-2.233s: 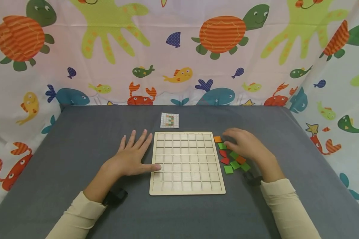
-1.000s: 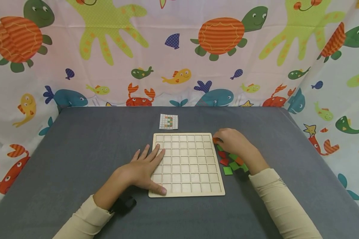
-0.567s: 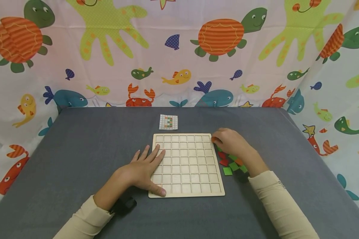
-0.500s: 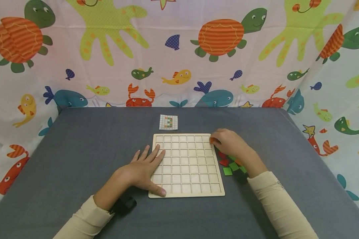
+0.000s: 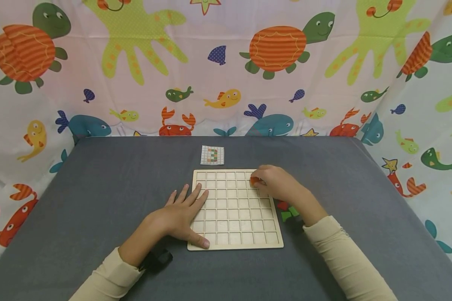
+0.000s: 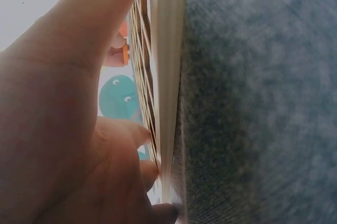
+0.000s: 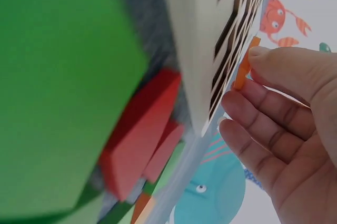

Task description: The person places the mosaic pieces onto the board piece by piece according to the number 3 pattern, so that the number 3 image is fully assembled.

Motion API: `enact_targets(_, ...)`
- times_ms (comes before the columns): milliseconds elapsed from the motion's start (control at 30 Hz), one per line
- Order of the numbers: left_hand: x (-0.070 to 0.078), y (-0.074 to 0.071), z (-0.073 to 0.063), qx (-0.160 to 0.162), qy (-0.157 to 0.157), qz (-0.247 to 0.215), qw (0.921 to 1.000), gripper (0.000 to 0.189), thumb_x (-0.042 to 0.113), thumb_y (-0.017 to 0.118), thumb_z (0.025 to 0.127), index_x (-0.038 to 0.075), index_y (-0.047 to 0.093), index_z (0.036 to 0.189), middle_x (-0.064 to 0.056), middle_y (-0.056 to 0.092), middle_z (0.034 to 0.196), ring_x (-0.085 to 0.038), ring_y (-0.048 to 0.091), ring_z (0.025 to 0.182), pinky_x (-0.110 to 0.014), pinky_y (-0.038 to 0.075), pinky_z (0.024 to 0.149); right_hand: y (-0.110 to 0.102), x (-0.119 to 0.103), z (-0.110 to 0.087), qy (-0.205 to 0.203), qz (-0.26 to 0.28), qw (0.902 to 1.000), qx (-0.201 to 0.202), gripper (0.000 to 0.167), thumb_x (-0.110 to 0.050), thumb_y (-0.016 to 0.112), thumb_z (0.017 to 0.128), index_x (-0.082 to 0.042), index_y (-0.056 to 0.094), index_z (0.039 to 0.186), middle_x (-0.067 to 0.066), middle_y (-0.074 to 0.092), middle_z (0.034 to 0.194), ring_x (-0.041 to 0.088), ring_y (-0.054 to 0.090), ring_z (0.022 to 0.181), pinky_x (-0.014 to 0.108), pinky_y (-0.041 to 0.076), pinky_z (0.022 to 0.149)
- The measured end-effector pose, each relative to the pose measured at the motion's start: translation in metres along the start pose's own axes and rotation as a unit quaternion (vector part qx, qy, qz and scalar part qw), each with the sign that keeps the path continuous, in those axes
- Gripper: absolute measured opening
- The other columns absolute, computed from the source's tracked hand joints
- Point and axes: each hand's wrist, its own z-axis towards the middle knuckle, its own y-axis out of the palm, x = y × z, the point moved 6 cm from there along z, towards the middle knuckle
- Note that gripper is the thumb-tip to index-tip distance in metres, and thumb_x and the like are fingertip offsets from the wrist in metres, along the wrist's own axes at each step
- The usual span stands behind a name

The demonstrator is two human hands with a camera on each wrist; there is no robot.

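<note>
A pale wooden grid board (image 5: 233,215) lies flat on the grey cloth. Fingers spread, my left hand (image 5: 175,219) rests on its left edge, the thumb near the front left corner. My right hand (image 5: 280,184) is over the board's back right part and pinches an orange square tile (image 7: 246,66) between thumb and fingertips. In the head view only a bit of that tile shows. Right of the board lie green tiles (image 5: 286,215) and red tiles (image 5: 282,205), partly hidden beneath the right forearm.
Behind the board lies a small white card (image 5: 212,155) printed with a coloured grid pattern. A cloth curtain (image 5: 147,104) with sea animals stands along the back and sides of the grey table (image 5: 135,154).
My right hand has picked up the orange tile from beside the board and carried it left over the grid. My left hand slid onto the board's left edge, then stayed there.
</note>
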Motion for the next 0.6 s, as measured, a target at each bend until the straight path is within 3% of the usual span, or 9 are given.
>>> enact_targets(167, 0.0, 0.0, 0.0, 0.0, 0.002, -0.003, 1.0, 0.134, 0.081, 0.073, 0.065, 0.015, 0.009, 0.163, -0.011, -0.004, 0.167, -0.041, -0.01, 0.15, -0.065, -0.001, 0.114, 0.002, -0.011, 0.005, -0.022, 0.004, 0.9997, 0.001, 0.007, -0.005, 0.074, 0.091, -0.005, 0.074, 0.099, 0.002, 0.063, 0.088, 0.015, 0.058, 0.077, 0.033, 0.051, 0.069)
enact_targets(400, 0.002, 0.0, 0.001, 0.001, 0.008, 0.002, 1.0, 0.135, 0.083, 0.071, 0.065, 0.015, 0.007, 0.163, -0.011, -0.005, 0.167, -0.041, -0.01, 0.15, -0.065, 0.0, 0.114, 0.003, -0.019, 0.011, -0.023, 0.016, 0.9996, -0.005, 0.008, -0.005, 0.072, 0.093, -0.006, 0.075, 0.1, 0.002, 0.065, 0.091, 0.014, 0.059, 0.077, 0.031, 0.051, 0.07)
enact_targets(600, 0.001, 0.001, 0.001, -0.002, -0.003, 0.009, 1.0, 0.136, 0.084, 0.071, 0.064, 0.016, 0.008, 0.163, -0.011, -0.005, 0.167, -0.041, -0.01, 0.15, -0.065, 0.0, 0.114, 0.004, -0.027, 0.019, -0.035, 0.016, 0.9992, -0.005, 0.006, -0.005, 0.072, 0.093, -0.008, 0.075, 0.097, 0.002, 0.066, 0.091, 0.014, 0.058, 0.076, 0.031, 0.05, 0.068)
